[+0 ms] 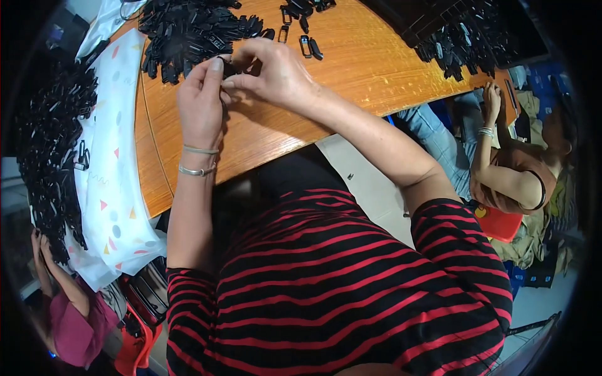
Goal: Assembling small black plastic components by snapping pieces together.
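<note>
Both my hands meet over the wooden table (351,81), just in front of a large pile of black plastic parts (188,31). Between the fingertips is a small black plastic part (231,67), mostly hidden by the fingers. My left hand (202,97) pinches it from the left, thumb on top. My right hand (279,72) is curled round its other side, thumb and fingers closed on it. To the right of the pile lie a black rectangular frame piece (305,46) and a dark slim piece (316,49) beside it, with several similar pieces further back.
At the left, a patterned white sheet (116,156) carries another black heap (50,125); a person in a maroon top (78,323) reaches there. Far right, a dark crate (407,19) stands by more black parts (458,53). Another person (511,175) sits by a red stool (501,224).
</note>
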